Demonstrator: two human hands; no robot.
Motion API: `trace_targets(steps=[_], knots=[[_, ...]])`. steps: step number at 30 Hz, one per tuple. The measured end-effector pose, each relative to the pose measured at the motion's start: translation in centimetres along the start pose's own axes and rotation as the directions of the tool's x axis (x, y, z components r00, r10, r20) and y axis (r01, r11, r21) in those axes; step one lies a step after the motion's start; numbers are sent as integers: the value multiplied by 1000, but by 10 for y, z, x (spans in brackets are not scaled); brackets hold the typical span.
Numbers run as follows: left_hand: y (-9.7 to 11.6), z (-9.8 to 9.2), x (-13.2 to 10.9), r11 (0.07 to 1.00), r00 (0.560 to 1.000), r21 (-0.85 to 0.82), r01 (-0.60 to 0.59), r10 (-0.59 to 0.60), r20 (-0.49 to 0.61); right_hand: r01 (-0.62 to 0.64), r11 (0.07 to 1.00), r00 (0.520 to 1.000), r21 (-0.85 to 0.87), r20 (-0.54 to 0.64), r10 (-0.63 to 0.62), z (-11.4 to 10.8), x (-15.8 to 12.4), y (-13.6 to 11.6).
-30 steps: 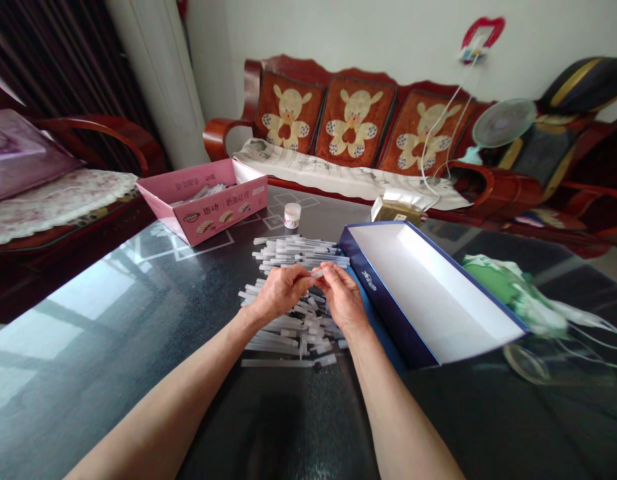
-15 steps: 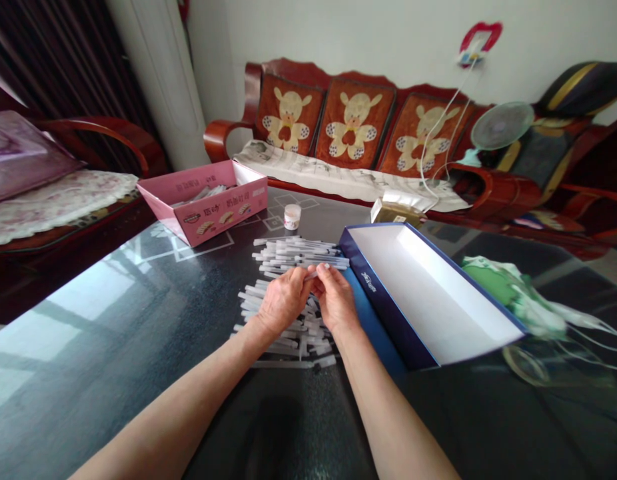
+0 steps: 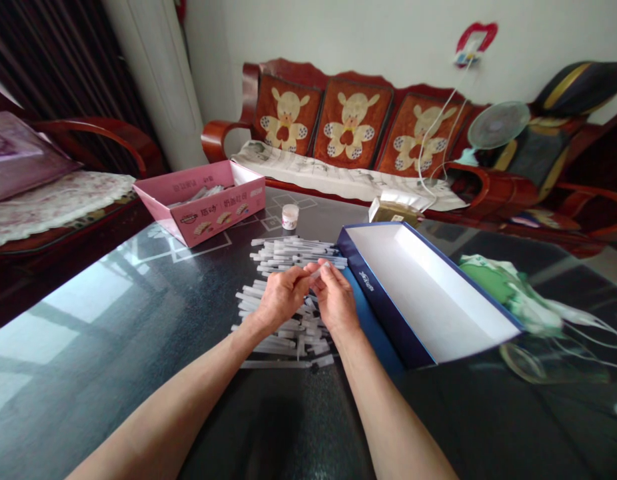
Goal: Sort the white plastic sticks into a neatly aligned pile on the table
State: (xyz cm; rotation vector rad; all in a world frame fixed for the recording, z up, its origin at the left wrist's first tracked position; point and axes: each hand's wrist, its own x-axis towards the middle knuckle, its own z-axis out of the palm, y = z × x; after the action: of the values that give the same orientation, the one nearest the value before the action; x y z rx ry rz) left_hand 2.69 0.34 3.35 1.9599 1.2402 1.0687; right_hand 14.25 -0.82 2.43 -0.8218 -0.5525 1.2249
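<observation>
My left hand [image 3: 283, 293] and my right hand [image 3: 334, 297] meet over the middle of the dark table. Between their fingertips they hold a small whitish, tube-like piece [image 3: 319, 269], partly covered by the fingers. Both hands are closed on it. Beneath and behind them lie several pale, slim tube-like pieces, one group [image 3: 288, 251] beyond the hands and another [image 3: 248, 300] beside and under them. Just right of my right hand is a blue open box [image 3: 423, 293] with a white inside.
At the back left stands a pink box [image 3: 213, 210] with pale pieces inside. A small cup [image 3: 290, 217] is behind the groups, and a tissue box [image 3: 396, 210] farther right. A green and white bag [image 3: 508, 290] lies at the right.
The fingers have shifted slightly around the small piece, which now shows more between them. The whole view has moved a little.
</observation>
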Motion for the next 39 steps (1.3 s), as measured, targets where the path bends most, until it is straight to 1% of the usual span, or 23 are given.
trace_targets(steps=[1, 3, 5, 7, 9, 11, 13, 15, 17, 19, 21, 22, 24, 26, 28, 29, 31, 32, 34, 36, 37, 38, 39], knots=[[1, -1, 2, 991, 997, -115, 61, -55, 61, -7, 1000, 1000, 20, 25, 6, -1, 0, -1], [2, -4, 5, 933, 974, -312, 178, -122, 192, -19, 999, 997, 49, 69, 16, -1, 1, -2], [2, -4, 6, 894, 964, -392, 218, -134, 232, -24, 998, 996, 52, 84, 20, 0, 1, -3], [1, -3, 5, 933, 982, -321, 165, -123, 146, -24, 999, 998, 44, 66, 21, 2, 1, -3], [0, 0, 2, 988, 996, -130, 84, -84, 5, -27, 999, 999, 43, 41, 26, 3, 1, -1], [-1, 3, -1, 998, 995, 59, 25, -19, -95, -32, 998, 999, 45, 23, 31, 4, 1, 1], [-1, 6, -4, 989, 991, 147, -22, 42, -131, -27, 999, 1000, 43, 12, 27, 5, 1, 2], [0, 7, -5, 990, 991, 136, -39, 55, -119, -4, 999, 1000, 36, -3, 4, 5, -1, 2], [2, 6, -4, 1000, 999, 9, 2, -2, -43, 16, 1000, 1000, 20, -16, -16, 6, -2, 0], [5, 0, -1, 972, 992, -215, 99, -80, 98, 33, 999, 999, 11, -21, -33, 7, -4, -3], [5, -8, 3, 878, 959, -426, 220, -113, 261, 43, 999, 999, 6, 5, -43, 8, -6, -6], [5, -12, 5, 825, 936, -494, 275, -112, 334, 46, 999, 999, 2, 28, -46, 8, -7, -8], [3, -19, 8, 727, 888, -580, 368, -91, 450, 47, 999, 996, -9, 80, -47, 9, -9, -11], [0, -24, 10, 645, 840, -618, 449, -69, 538, 45, 999, 991, -9, 126, -43, 9, -11, -12], [-2, -23, 11, 617, 816, -619, 485, -66, 574, 37, 999, 989, 20, 145, -39, 9, -11, -11], [-2, -22, 11, 634, 826, -612, 472, -77, 558, 29, 999, 989, 42, 142, -35, 9, -11, -9], [-2, -16, 9, 735, 886, -561, 380, -113, 451, 10, 997, 994, 78, 111, -19, 8, -8, -6], [-2, -12, 8, 806, 922, -503, 312, -129, 365, 5, 997, 996, 83, 84, -12, 8, -7, -4], [-1, -4, 4, 937, 980, -307, 166, -120, 161, 1, 998, 1000, 67, 29, -3, 8, -5, -1], [2, 3, 0, 991, 998, -124, 52, -54, -12, 5, 999, 1000, 43, -13, -5, 7, -3, 1], [3, 5, -1, 996, 998, -81, 25, -30, -56, 10, 999, 1000, 36, -28, -9, 7, -3, 1], [5, 5, -2, 996, 997, -87, 25, -31, -64, 16, 999, 999, 34, -39, -14, 6, -3, 1], [6, 5, -2, 988, 998, -143, 55, -59, -29, 18, 999, 999, 35, -45, -17, 6, -3, 0]])
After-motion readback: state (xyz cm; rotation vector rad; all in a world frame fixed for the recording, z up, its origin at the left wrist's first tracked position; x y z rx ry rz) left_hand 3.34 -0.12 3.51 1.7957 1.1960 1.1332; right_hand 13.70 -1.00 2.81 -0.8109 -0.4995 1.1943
